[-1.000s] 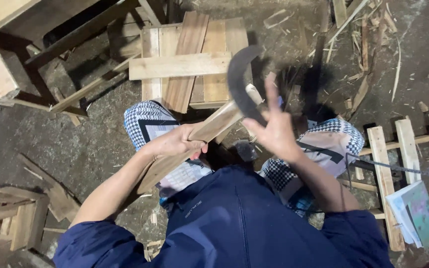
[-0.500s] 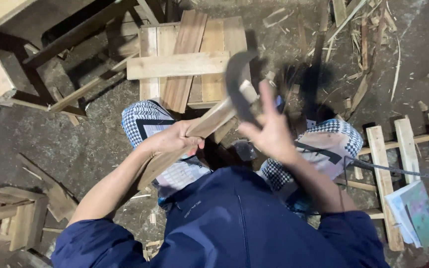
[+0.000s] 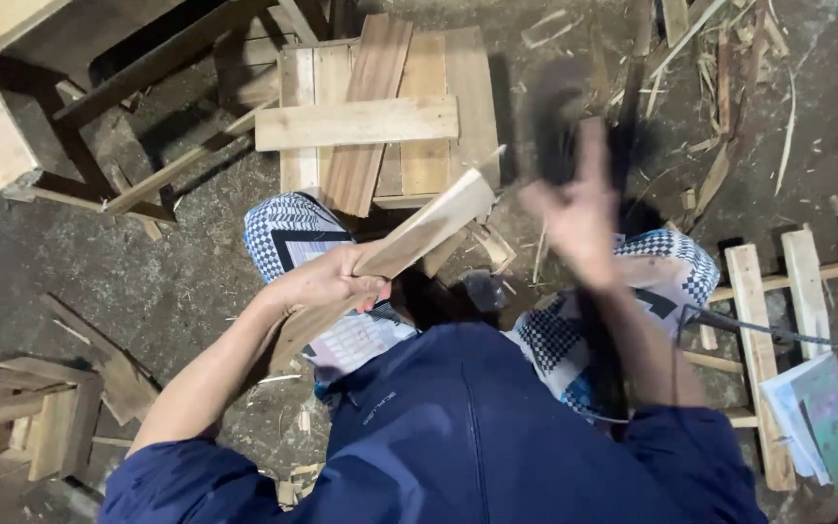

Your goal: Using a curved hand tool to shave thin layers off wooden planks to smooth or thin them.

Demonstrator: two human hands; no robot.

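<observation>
My left hand (image 3: 327, 281) grips a long wooden slat (image 3: 419, 233) that slants up to the right over my knees. My right hand (image 3: 579, 218) is blurred with motion to the right of the slat's upper end. It holds a dark curved blade (image 3: 560, 121) that shows only as a smear above the hand. The blade is apart from the slat. I sit in a blue jacket (image 3: 458, 437) and checked cloth (image 3: 288, 233).
A stack of planks (image 3: 380, 107) lies just beyond my knees. Dark timber frames (image 3: 138, 87) stand at the upper left, wooden offcuts (image 3: 41, 417) at the lower left. A slatted pallet (image 3: 788, 291) and a booklet (image 3: 817, 417) are at the right. Splinters litter the ground.
My right hand has swung the curved blade away from the slat, up and to the right, and is now blurred. My left hand keeps its hold on the slat.
</observation>
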